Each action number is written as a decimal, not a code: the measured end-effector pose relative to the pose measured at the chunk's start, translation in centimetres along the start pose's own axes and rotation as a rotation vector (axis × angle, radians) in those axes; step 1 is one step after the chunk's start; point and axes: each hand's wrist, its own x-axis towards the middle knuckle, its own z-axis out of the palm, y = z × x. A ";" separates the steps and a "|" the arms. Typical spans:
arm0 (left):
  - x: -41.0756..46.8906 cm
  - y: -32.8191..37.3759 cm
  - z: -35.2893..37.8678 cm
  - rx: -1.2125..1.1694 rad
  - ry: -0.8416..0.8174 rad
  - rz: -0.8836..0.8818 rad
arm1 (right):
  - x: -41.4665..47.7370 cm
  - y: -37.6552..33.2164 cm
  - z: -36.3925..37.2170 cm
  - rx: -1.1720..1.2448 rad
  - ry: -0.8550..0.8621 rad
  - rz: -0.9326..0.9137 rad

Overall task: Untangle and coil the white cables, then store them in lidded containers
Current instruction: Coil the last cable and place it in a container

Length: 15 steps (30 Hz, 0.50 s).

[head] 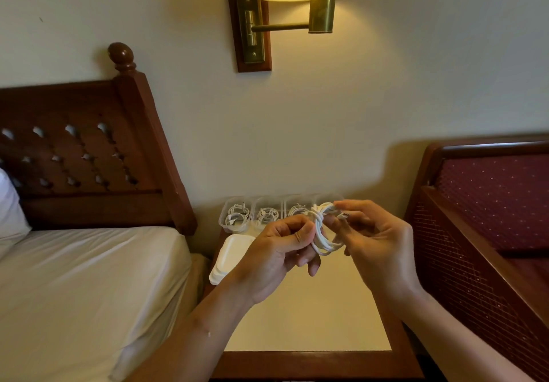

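I hold a coiled white cable point(322, 234) in the air above the nightstand point(312, 307). My left hand point(282, 251) grips the coil's left side with curled fingers. My right hand point(374, 239) pinches the cable's loose end near its plug at the top of the coil. Along the wall at the back of the nightstand stands a row of clear plastic containers point(236, 215), three of them each with a coiled white cable inside. A stack of white lids point(231, 258) lies on the nightstand's left side, partly hidden behind my left hand.
A bed with a white sheet point(83, 286) and a carved wooden headboard point(89, 156) is on the left. A red upholstered wooden headboard point(487, 218) stands on the right. A lit brass wall lamp point(320, 1) hangs above.
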 end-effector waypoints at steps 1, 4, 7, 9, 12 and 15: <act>0.0 -0.2 0.0 -0.018 -0.003 -0.008 | -0.2 0.1 0.2 -0.007 0.045 -0.074; -0.3 -0.3 -0.3 -0.066 -0.047 -0.035 | -0.4 0.5 0.3 -0.083 0.127 -0.267; -0.7 -0.1 -0.7 -0.079 -0.104 -0.049 | -0.6 0.4 0.1 -0.073 0.129 -0.269; -0.7 0.2 -0.9 -0.010 -0.095 -0.050 | -0.8 0.2 -0.1 -0.005 0.103 -0.188; -0.4 0.1 -1.5 0.301 0.020 0.011 | -0.9 0.0 -0.5 0.094 0.051 -0.017; -0.5 0.3 -2.3 0.584 0.076 0.098 | -1.0 0.2 -1.2 0.166 0.002 0.153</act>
